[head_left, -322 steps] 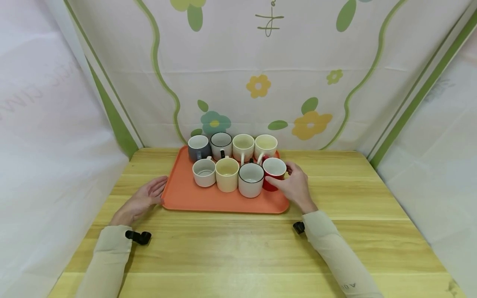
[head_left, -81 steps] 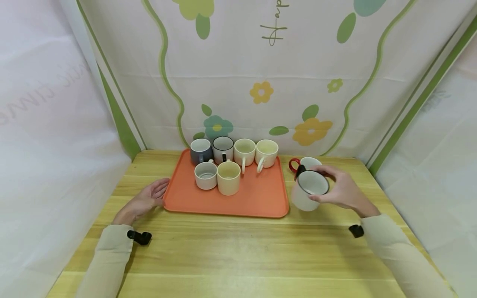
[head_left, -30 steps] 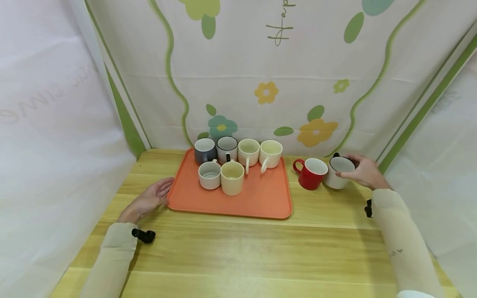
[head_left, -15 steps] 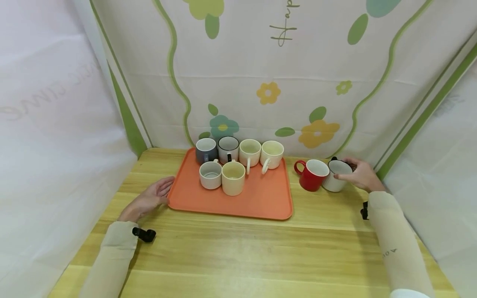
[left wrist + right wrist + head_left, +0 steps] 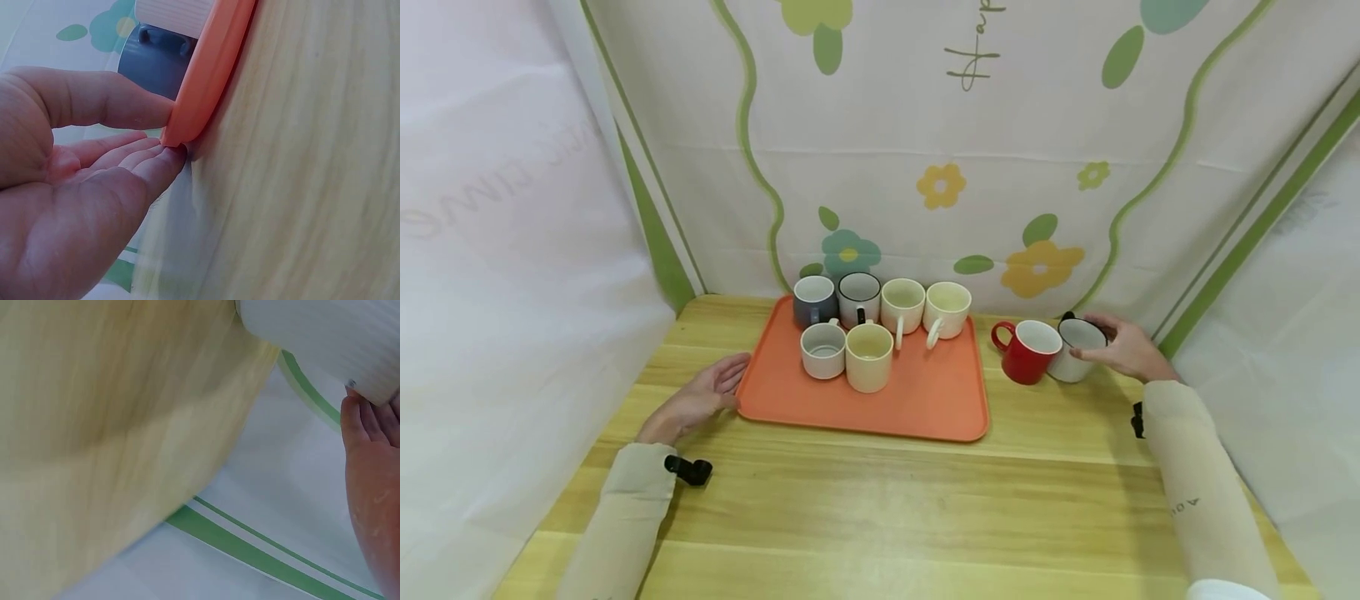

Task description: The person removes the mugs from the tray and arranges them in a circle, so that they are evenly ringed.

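While the left hand (image 5: 696, 400) pinches the left rim of the orange rectangular plastic-looking tray (image 5: 805, 406) between thumb and fingers, the tray rests on the light wood-grain table (image 5: 850, 508). Positioned on the tray, left to right: a slate-blue rounded mug (image 5: 805, 313), rear row; a low off-white cylindrical mug (image 5: 823, 363), front row; a black-rimmed white mug (image 5: 848, 309), rear; a pale-yellow cylindrical mug (image 5: 868, 372), front; a cream mug (image 5: 891, 319) and an ivory mug (image 5: 951, 322), rear. Right of the tray stands a glossy red mug (image 5: 1024, 362) with white interior, handle facing left. Immediately beside it is a white cylindrical mug with black rim and handle (image 5: 1067, 365), grasped by the right hand (image 5: 1126, 348), thumb at its rim. Whether these two mugs touch cannot be determined.
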Action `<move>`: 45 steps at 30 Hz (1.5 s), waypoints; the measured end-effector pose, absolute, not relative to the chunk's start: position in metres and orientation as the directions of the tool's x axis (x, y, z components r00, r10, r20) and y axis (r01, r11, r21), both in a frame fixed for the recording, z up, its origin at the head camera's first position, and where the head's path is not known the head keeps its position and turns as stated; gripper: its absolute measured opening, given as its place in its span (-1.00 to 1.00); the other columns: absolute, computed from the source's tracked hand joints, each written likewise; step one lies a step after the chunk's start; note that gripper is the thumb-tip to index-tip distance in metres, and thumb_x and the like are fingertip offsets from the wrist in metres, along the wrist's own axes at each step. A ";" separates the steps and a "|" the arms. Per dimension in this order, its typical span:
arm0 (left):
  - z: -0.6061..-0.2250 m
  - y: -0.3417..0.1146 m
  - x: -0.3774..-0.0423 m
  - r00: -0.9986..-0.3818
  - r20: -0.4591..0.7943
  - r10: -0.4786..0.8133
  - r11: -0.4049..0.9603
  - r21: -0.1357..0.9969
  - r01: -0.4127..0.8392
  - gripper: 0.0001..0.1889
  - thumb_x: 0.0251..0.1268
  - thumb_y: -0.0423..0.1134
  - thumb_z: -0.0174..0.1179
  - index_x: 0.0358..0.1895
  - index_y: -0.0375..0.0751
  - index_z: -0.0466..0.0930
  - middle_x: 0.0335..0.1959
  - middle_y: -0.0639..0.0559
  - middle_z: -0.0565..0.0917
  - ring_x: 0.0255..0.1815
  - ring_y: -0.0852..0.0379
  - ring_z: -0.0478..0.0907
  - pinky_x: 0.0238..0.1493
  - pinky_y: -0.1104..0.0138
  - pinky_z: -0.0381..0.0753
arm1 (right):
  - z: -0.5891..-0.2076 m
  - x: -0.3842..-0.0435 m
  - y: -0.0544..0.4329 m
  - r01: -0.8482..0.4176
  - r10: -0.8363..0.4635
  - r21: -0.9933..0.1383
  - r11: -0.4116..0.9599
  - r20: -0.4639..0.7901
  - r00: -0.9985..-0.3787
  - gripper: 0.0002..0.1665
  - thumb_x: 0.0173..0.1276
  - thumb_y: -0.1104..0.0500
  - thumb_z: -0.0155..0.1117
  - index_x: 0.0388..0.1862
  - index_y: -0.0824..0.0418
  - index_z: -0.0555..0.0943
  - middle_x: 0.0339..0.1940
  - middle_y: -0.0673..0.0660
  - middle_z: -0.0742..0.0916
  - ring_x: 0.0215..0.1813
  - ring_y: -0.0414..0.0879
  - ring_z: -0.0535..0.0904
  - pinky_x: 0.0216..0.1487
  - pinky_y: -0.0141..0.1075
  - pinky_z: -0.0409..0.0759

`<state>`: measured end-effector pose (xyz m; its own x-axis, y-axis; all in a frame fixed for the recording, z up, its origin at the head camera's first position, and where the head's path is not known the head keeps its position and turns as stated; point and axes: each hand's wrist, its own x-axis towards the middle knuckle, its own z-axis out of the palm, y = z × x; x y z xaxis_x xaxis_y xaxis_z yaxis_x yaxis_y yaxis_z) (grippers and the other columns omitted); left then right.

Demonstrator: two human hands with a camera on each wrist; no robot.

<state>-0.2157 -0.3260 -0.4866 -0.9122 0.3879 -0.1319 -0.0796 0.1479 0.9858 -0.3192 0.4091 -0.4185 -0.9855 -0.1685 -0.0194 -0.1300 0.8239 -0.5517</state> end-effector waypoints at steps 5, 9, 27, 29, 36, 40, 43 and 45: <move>-0.486 -0.326 -0.217 -0.911 -0.134 0.389 0.148 0.986 -0.082 0.03 0.23 -0.74 0.02 0.72 -0.41 -0.34 0.76 -0.36 -0.26 0.76 -0.39 -0.32 0.28 0.67 0.46 | -0.398 -0.315 0.406 -0.135 -0.179 -0.547 0.826 -0.027 -0.984 0.24 0.26 -0.30 0.54 0.70 0.27 0.21 0.63 0.39 0.41 0.64 0.46 0.24 0.54 0.39 0.25; -0.485 -0.326 -0.216 -0.913 -0.135 0.385 0.156 0.984 -0.080 0.03 0.22 -0.74 0.02 0.72 -0.39 -0.33 0.77 -0.34 -0.27 0.76 -0.38 -0.32 0.27 0.68 0.45 | -0.382 -0.309 0.397 -0.166 -0.199 -0.530 0.831 -0.004 -0.980 0.21 0.26 -0.28 0.55 0.69 0.25 0.24 0.63 0.38 0.42 0.63 0.45 0.26 0.54 0.37 0.28; -0.485 -0.329 -0.214 -0.910 -0.130 0.394 0.183 0.981 -0.061 0.01 0.26 -0.72 0.04 0.72 -0.42 -0.33 0.76 -0.39 -0.26 0.74 -0.42 -0.32 0.26 0.66 0.48 | -0.367 -0.300 0.269 -0.381 -0.397 -0.590 0.712 0.110 -0.911 0.11 0.20 -0.16 0.63 0.62 0.22 0.38 0.57 0.24 0.53 0.57 0.29 0.44 0.55 0.25 0.39; -0.485 -0.329 -0.214 -0.910 -0.134 0.392 0.183 0.981 -0.065 0.02 0.26 -0.72 0.05 0.72 -0.41 -0.33 0.76 -0.38 -0.26 0.75 -0.42 -0.32 0.26 0.66 0.48 | -0.371 -0.299 0.249 -0.421 -0.424 -0.583 0.695 0.141 -0.895 0.11 0.18 -0.15 0.65 0.61 0.23 0.39 0.56 0.25 0.55 0.56 0.27 0.46 0.54 0.22 0.42; -0.486 -0.328 -0.213 -0.910 -0.139 0.390 0.172 0.982 -0.076 0.02 0.26 -0.73 0.04 0.72 -0.42 -0.33 0.76 -0.39 -0.25 0.75 -0.41 -0.31 0.25 0.66 0.49 | -0.383 -0.292 0.184 -0.495 -0.487 -0.621 0.608 0.201 -0.850 0.11 0.13 -0.12 0.69 0.57 0.27 0.44 0.52 0.25 0.59 0.55 0.19 0.50 0.56 0.11 0.43; -0.485 -0.328 -0.213 -0.910 -0.141 0.389 0.170 0.982 -0.080 0.02 0.26 -0.73 0.04 0.72 -0.41 -0.34 0.76 -0.38 -0.26 0.75 -0.41 -0.31 0.24 0.65 0.50 | -0.393 -0.289 0.153 -0.508 -0.498 -0.646 0.569 0.222 -0.839 0.08 0.11 -0.10 0.69 0.52 0.32 0.47 0.48 0.25 0.62 0.50 0.21 0.55 0.52 0.10 0.49; -0.484 -0.327 -0.214 -0.910 -0.142 0.389 0.172 0.982 -0.079 0.03 0.26 -0.72 0.05 0.72 -0.40 -0.34 0.76 -0.38 -0.25 0.75 -0.40 -0.31 0.23 0.65 0.51 | -0.401 -0.287 0.133 -0.512 -0.510 -0.670 0.537 0.225 -0.830 0.07 0.13 -0.10 0.68 0.51 0.35 0.47 0.48 0.30 0.61 0.48 0.23 0.55 0.52 0.13 0.49; -0.483 -0.326 -0.214 -0.910 -0.143 0.389 0.174 0.982 -0.080 0.03 0.26 -0.72 0.05 0.72 -0.39 -0.33 0.76 -0.37 -0.24 0.76 -0.40 -0.30 0.23 0.64 0.51 | -0.406 -0.285 0.122 -0.503 -0.510 -0.685 0.527 0.219 -0.832 0.09 0.13 -0.13 0.67 0.53 0.33 0.46 0.50 0.31 0.59 0.49 0.23 0.53 0.53 0.17 0.46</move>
<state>-0.2140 -0.3257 -0.4832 -0.9100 0.3891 -0.1431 -0.0801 0.1737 0.9815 -0.2853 0.1223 -0.4062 -0.8321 -0.5098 0.2185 -0.5029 0.5272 -0.6849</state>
